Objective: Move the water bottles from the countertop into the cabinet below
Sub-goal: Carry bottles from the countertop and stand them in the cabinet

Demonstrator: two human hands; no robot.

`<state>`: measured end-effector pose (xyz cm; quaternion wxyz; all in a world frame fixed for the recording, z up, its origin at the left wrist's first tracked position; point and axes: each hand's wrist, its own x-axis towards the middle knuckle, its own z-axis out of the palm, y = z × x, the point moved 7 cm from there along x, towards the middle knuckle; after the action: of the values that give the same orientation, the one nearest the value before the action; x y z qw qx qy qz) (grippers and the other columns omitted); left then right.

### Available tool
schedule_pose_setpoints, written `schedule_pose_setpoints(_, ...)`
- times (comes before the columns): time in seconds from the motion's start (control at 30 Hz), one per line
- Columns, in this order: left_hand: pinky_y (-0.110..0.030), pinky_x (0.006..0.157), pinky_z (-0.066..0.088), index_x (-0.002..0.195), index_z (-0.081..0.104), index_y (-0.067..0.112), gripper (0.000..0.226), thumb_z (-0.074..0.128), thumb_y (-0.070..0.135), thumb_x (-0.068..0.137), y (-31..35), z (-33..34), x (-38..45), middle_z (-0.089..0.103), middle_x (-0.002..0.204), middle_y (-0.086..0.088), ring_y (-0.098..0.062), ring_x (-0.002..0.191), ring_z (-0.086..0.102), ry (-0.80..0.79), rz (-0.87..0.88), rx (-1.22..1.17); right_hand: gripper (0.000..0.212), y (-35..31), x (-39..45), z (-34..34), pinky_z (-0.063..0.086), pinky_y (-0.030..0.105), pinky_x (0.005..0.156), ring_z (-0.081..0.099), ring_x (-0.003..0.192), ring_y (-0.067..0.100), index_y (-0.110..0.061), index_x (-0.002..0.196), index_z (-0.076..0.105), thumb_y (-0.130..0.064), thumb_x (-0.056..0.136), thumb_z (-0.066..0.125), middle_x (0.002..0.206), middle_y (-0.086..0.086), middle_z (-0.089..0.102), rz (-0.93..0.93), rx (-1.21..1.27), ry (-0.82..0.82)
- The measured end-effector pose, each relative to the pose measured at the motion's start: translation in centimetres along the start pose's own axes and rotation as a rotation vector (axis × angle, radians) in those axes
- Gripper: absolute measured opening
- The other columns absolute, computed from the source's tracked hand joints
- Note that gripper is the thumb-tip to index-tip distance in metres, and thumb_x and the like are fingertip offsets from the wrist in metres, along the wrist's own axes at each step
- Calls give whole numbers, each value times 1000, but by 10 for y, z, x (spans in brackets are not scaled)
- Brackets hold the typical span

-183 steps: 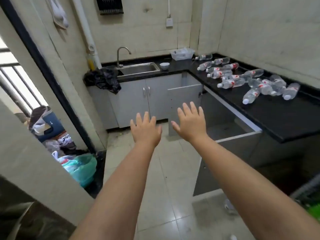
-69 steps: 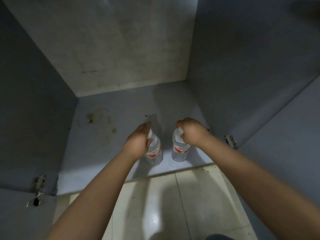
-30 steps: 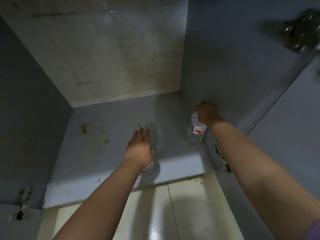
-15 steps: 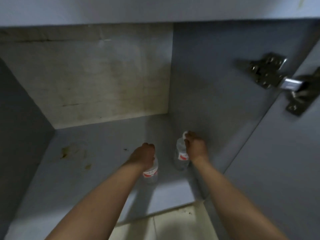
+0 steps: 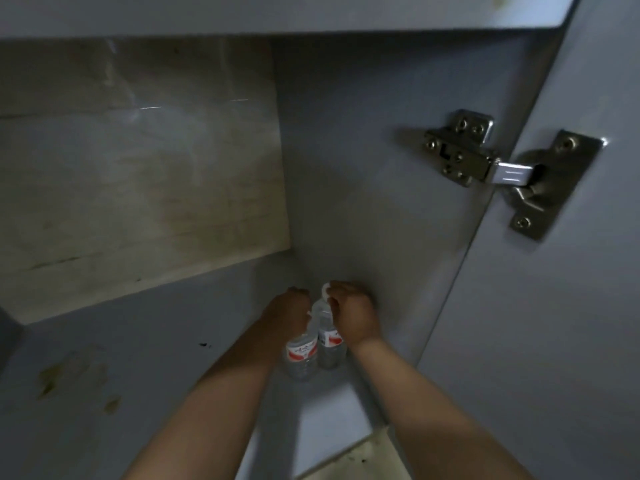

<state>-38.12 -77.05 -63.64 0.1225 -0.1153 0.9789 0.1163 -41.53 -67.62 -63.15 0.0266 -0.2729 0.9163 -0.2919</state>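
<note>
Two clear water bottles with red-and-white labels stand upright side by side on the cabinet floor point(image 5: 145, 344), close to the right wall. My left hand point(image 5: 285, 313) grips the top of the left bottle point(image 5: 302, 355). My right hand point(image 5: 351, 315) grips the neck of the right bottle point(image 5: 329, 346), whose white cap shows just above my fingers. The bottles touch or nearly touch each other. The countertop and the other bottles are out of view.
The cabinet's right wall point(image 5: 363, 188) is right beside my right hand. The open door point(image 5: 561, 341) hangs at the right on a metal hinge point(image 5: 485, 164). The pale back panel point(image 5: 138, 168) is behind. Brown stains point(image 5: 52, 379) mark the floor at left.
Both hands have moved the two bottles deeper and to the right, bringing them together beside the right wall. The camera has come closer to the cabinet.
</note>
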Motion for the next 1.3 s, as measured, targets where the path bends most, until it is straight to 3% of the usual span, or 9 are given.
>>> schedule_pose_setpoints(0.23,-27,105,29,142,24,5,62,55,21,90,-2,-2,-12,36,145,-18,-25,132,39,66,47,-109,41,1,-9,3,20,14,110,35,138,15,-8,138,41,-9,97,42,151,7,36,23,-26,-34)
schedule_pose_setpoints(0.37,-31,109,29,144,21,14,58,47,25,93,-11,1,-45,21,153,-14,-27,138,30,162,8,-114,52,-9,-30,0,20,20,114,27,142,21,-10,145,26,-16,96,43,156,12,21,46,-52,-58)
schedule_pose_setpoints(0.5,-41,115,21,143,24,27,50,38,31,95,-28,-3,-112,13,157,-1,-25,145,12,116,-162,-20,55,-49,-75,-29,41,39,104,48,126,37,-2,133,46,-17,84,64,141,25,45,40,-124,25)
schedule_pose_setpoints(0.57,-43,116,16,143,25,27,49,37,31,95,-30,-18,-155,12,158,1,-25,146,5,80,-200,9,53,-75,-105,-47,38,41,105,50,123,34,-5,131,49,-26,84,62,137,21,50,75,-194,-71)
schedule_pose_setpoints(0.67,-46,116,14,141,28,29,48,37,34,94,-34,-54,-217,15,157,1,-26,146,3,30,-223,23,52,-113,-141,-86,37,52,105,56,117,37,-2,121,60,-29,78,72,126,24,60,81,-256,-54)
schedule_pose_setpoints(0.77,-45,117,12,142,26,29,48,34,37,96,-30,-91,-283,16,157,2,-26,146,2,-20,-290,-73,53,-152,-176,-115,20,43,117,37,135,27,-10,135,45,-39,91,50,143,16,45,75,-296,-283)
schedule_pose_setpoints(0.97,-44,118,6,143,22,32,49,30,41,96,2,-180,-411,12,158,5,-22,146,2,-63,-341,-150,44,-266,-226,-204,37,45,106,50,126,35,-2,124,57,-25,87,63,136,22,53,18,-102,-297)
schedule_pose_setpoints(1.17,-45,119,2,142,25,31,48,31,42,96,2,-299,-488,15,157,7,-20,147,1,54,-307,-59,38,-356,-241,-280,41,43,103,52,123,34,1,117,62,-14,83,67,132,20,56,32,98,-220)
schedule_pose_setpoints(1.3,-44,118,8,139,36,28,46,39,39,94,-26,-374,-505,26,154,4,-23,146,10,254,-313,-52,33,-394,-224,-316,38,41,105,49,125,32,2,116,63,-14,86,64,131,18,57,5,144,-122)
